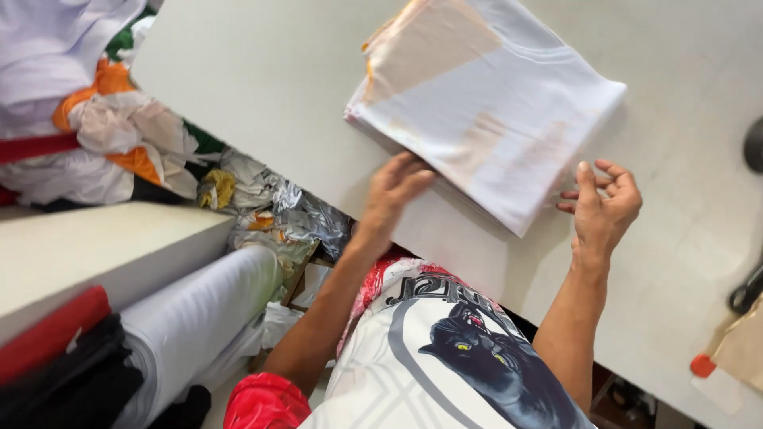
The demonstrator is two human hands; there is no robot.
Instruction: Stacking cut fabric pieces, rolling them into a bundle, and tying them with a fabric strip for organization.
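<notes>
Nearest the camera, below the folded white garment (493,103), the person's own printed shirt (445,357) fills the lower frame, and both bare forearms reach up from it toward the white worktop (270,71). The left hand (393,195) lies at the garment's near left corner, fingers (413,171) extended and held together, their tips slid just under or against the lower edge; whether they pinch the cloth I cannot tell. The right hand (604,202) sits just off the garment's near right corner, apart from the cloth, its fingers (584,179) loosely curled and half spread, holding nothing. The garment itself lies flat on the worktop, folded into a rough rectangle turned at an angle, with faint peach patches and an orange trim at its far left corner. It looks light, soft and limp, a stack of thin layers that would sag and slide apart if lifted by one corner; taking it flat from beneath along the near edge, or at two opposite sides, seems the surer hold. Left of the garment, beyond the worktop's edge, are a roll of white fabric (207,310) and a heap of mixed cloth (119,127). Far right of it, a small orange cap (702,365) rests near the worktop's edge.
</notes>
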